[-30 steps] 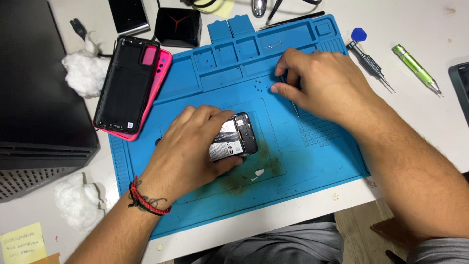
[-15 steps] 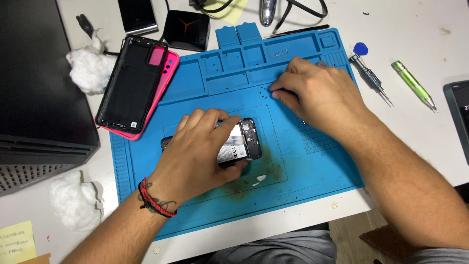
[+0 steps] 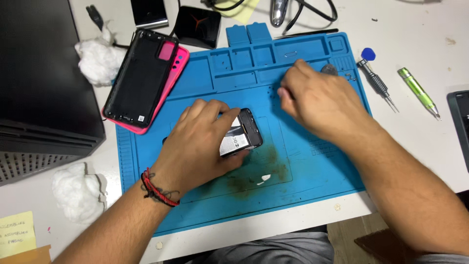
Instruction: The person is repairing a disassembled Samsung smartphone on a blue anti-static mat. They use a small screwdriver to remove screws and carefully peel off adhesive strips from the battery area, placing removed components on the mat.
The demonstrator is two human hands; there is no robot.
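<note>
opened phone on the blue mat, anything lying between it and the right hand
Nothing visible does. The left hand covers the opened phone, and only bare blue mat lies between it and the right hand, whose fingertips rest on the mat up near its compartments.

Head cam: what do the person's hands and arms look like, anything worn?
Both the left hand and right hand are bare: no gloves, no rings or watch visible. Forearms are uncovered, with no sleeve in view on the left one. The left wrist carries a red and black cord bracelet. The right wrist shows nothing worn.
</note>
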